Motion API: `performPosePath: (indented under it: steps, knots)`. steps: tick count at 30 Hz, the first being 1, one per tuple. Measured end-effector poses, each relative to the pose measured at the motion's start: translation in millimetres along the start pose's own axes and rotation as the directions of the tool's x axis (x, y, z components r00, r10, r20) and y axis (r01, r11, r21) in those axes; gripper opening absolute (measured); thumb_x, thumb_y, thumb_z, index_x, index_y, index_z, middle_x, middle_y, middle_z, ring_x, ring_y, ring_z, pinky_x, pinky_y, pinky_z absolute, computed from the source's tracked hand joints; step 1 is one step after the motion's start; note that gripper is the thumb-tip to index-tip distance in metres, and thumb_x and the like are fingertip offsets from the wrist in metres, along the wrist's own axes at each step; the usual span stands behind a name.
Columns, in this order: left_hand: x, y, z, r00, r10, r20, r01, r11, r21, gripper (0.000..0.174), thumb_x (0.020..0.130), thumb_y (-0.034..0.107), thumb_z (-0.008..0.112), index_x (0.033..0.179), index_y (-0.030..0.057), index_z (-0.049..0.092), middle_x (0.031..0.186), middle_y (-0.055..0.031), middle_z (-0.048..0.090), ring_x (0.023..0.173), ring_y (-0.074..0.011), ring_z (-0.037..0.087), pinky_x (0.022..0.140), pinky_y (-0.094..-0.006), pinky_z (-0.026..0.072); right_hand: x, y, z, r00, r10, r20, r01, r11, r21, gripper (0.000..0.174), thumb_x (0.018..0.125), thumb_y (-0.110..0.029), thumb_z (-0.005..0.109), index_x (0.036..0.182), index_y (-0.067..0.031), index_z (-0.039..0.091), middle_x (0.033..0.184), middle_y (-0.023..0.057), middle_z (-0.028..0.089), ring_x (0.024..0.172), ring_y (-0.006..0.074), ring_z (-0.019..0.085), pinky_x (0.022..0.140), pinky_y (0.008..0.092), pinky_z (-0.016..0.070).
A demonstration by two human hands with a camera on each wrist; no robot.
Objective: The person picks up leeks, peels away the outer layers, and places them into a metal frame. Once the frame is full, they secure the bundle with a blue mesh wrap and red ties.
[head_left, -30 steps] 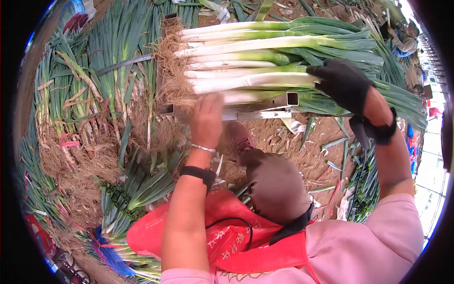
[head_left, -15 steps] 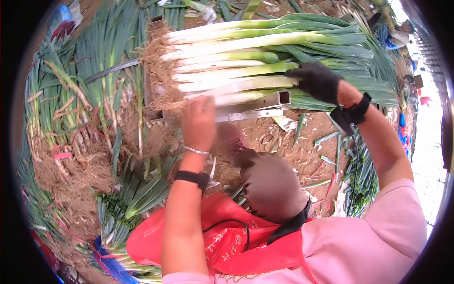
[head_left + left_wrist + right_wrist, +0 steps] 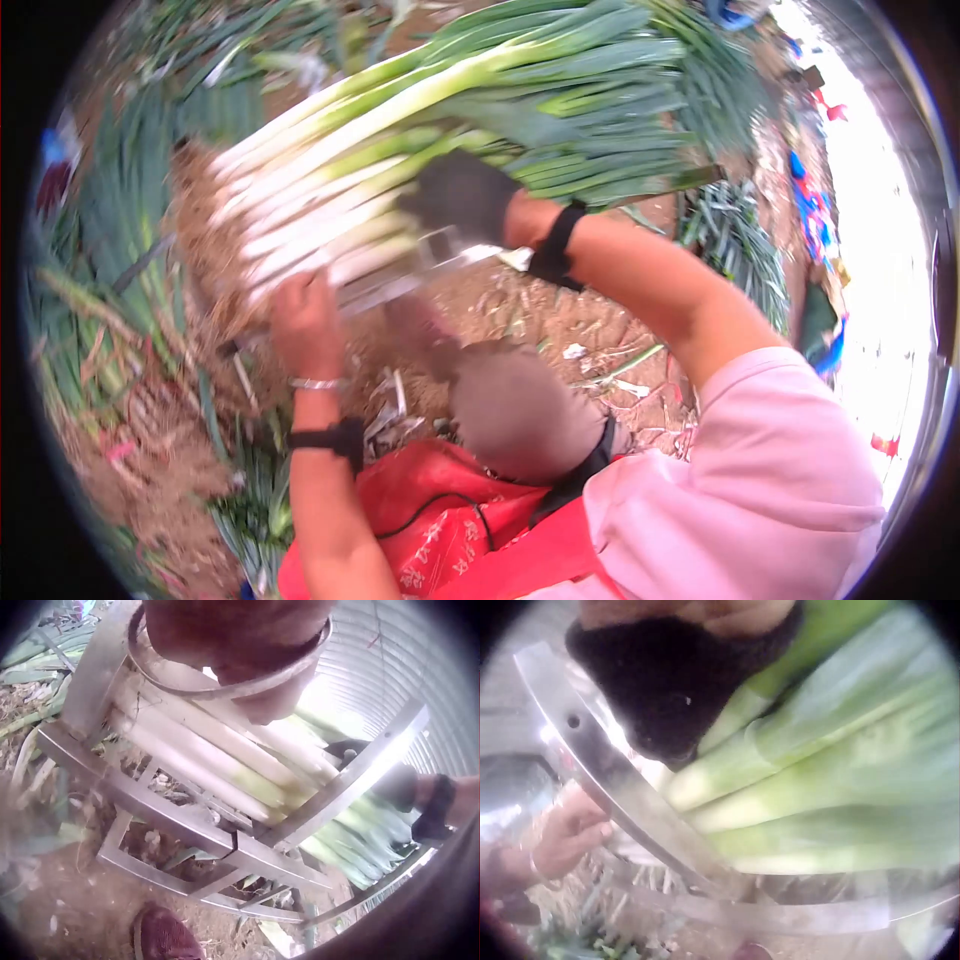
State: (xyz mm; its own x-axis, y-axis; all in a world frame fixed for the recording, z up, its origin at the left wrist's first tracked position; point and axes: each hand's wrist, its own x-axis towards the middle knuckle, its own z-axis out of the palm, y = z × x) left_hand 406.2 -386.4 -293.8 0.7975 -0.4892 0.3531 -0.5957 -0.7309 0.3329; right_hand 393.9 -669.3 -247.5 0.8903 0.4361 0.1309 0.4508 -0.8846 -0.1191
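- Leeks [image 3: 370,125] lie side by side in a broad layer on a metal frame [image 3: 165,814], their root ends toward the left of the head view and their leaves toward the upper right.
- The shafts are long, straight and smooth, white near the roots and turning pale yellow-green, then green, along their length.
- Brown, stringy roots [image 3: 205,235] form a tangled, shaggy fringe at the white ends.
- The leaves [image 3: 600,125] are deep green with a bluish cast, flat and overlapping, fanning out beyond the shafts.
- The left hand [image 3: 308,318], bare and wearing a thin bracelet [image 3: 320,384], is at the near edge of the layer, by the white ends next to the roots. Its fingers are loosely bent; whether they pinch a leek cannot be told.
- The right hand [image 3: 465,195], in a black glove, is over the layer where white turns green. It is blurred, so how far its fingers are open and whether they hold a leek cannot be told.
- A shiny metal bar [image 3: 360,776] with a round hole stands up from the frame beside the leeks.
- More leeks with leaves and roots, the side pile [image 3: 125,210], lie left of the frame.
- A dark red shoe [image 3: 165,934] is on the brown ground [image 3: 82,900] beside the frame.
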Motion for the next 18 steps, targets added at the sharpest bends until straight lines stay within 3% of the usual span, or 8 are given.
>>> performPosePath:
  steps: [4, 7, 10, 12, 13, 16, 17, 18]
  knots:
    - [4.4, 0.2, -9.9, 0.999, 0.022, 0.027, -0.023, 1.0, 0.015, 0.026, 0.081, 0.006, 0.066, 0.107, 0.005, 0.067, 0.121, -0.0136, 0.059, 0.113, -0.0326, 0.055, 0.094, -0.041, 0.0449, -33.1, -25.9, -37.9, 0.986, 0.126, -0.11, -0.147, 0.966, -0.214, 0.019, 0.078, -0.026, 0.06, 0.094, -0.0165, 0.065, 0.1, 0.0051, 0.064, 0.1, 0.0231, 0.058, 0.091, 0.0402, 0.0441]
    - [3.3, 0.3, -10.4, 0.997, -0.015, 0.07, 0.013, 1.0, 0.022, 0.028, 0.081, 0.006, 0.066, 0.109, 0.0054, 0.067, 0.127, -0.0143, 0.057, 0.116, -0.0335, 0.054, 0.097, -0.0411, 0.0442, -62.8, -8.2, -50.8, 0.933, 0.266, -0.241, -0.323, 0.914, -0.246, 0.037, 0.075, -0.033, 0.066, 0.108, -0.0176, 0.064, 0.113, 0.0093, 0.058, 0.115, 0.0259, 0.049, 0.103, 0.0512, 0.034]
    - [-2.1, -12.4, -0.7, 0.996, 0.021, 0.087, -0.023, 1.0, 0.022, 0.026, 0.082, 0.007, 0.066, 0.108, 0.006, 0.067, 0.125, -0.0131, 0.06, 0.112, -0.0326, 0.057, 0.096, -0.0408, 0.0463, -57.3, 13.0, -21.5, 0.951, 0.129, -0.282, -0.197, 0.953, -0.228, 0.031, 0.079, -0.035, 0.065, 0.106, -0.0199, 0.063, 0.13, 0.0076, 0.051, 0.126, 0.0272, 0.042, 0.106, 0.0536, 0.0287]
    - [-1.8, -15.4, 8.1, 0.995, -0.019, 0.094, 0.011, 0.996, 0.083, 0.026, 0.082, 0.011, 0.067, 0.108, 0.0072, 0.067, 0.124, -0.0118, 0.061, 0.112, -0.0307, 0.058, 0.095, -0.0405, 0.0474, -50.6, 20.7, -1.8, 0.955, 0.177, -0.237, -0.226, 0.954, -0.199, 0.035, 0.077, -0.032, 0.069, 0.11, -0.0234, 0.063, 0.14, 0.0071, 0.046, 0.131, 0.0296, 0.039, 0.108, 0.0566, 0.0263]
    - [1.3, -14.4, 8.9, 0.999, 0.028, 0.032, -0.032, 0.992, 0.124, 0.026, 0.082, 0.014, 0.064, 0.108, 0.0085, 0.066, 0.117, -0.0108, 0.063, 0.106, -0.0304, 0.061, 0.09, -0.0401, 0.0506, -49.4, 19.6, -3.3, 0.957, 0.157, -0.244, -0.213, 0.951, -0.224, 0.036, 0.077, -0.031, 0.069, 0.111, -0.0243, 0.064, 0.142, 0.0086, 0.044, 0.134, 0.0321, 0.036, 0.108, 0.0576, 0.0262]
    - [-2.3, -11.5, -0.3, 0.992, -0.004, 0.128, -0.013, 0.991, 0.13, 0.036, 0.082, 0.013, 0.065, 0.117, 0.0082, 0.062, 0.124, -0.0124, 0.06, 0.112, -0.032, 0.058, 0.095, -0.0412, 0.0479, -51.8, 15.5, -2.1, 0.963, 0.145, -0.228, -0.189, 0.964, -0.184, 0.045, 0.08, -0.03, 0.067, 0.124, -0.023, 0.06, 0.147, 0.0105, 0.039, 0.136, 0.0335, 0.033, 0.11, 0.0561, 0.0236]
    - [-4.7, -11.0, -6.3, 0.991, 0.025, 0.131, -0.046, 0.987, 0.156, 0.039, 0.082, 0.013, 0.065, 0.121, 0.0083, 0.06, 0.126, -0.0119, 0.059, 0.112, -0.0327, 0.058, 0.094, -0.0415, 0.048, -47.0, 13.6, -9.1, 0.975, 0.195, -0.103, -0.211, 0.962, -0.173, 0.046, 0.08, -0.026, 0.065, 0.125, -0.0216, 0.06, 0.148, 0.0116, 0.037, 0.137, 0.0341, 0.032, 0.11, 0.057, 0.0227]
    - [-14.7, -9.8, -28.9, 0.979, -0.023, 0.202, 0.006, 0.996, 0.085, 0.042, 0.083, 0.014, 0.064, 0.124, 0.0077, 0.057, 0.127, -0.0126, 0.058, 0.113, -0.0328, 0.057, 0.094, -0.0419, 0.0482, -44.7, 3.2, -14.9, 0.978, 0.194, -0.082, -0.21, 0.922, -0.325, 0.044, 0.079, -0.024, 0.064, 0.123, -0.0194, 0.061, 0.144, 0.0152, 0.042, 0.134, 0.0352, 0.036, 0.11, 0.0557, 0.0248]
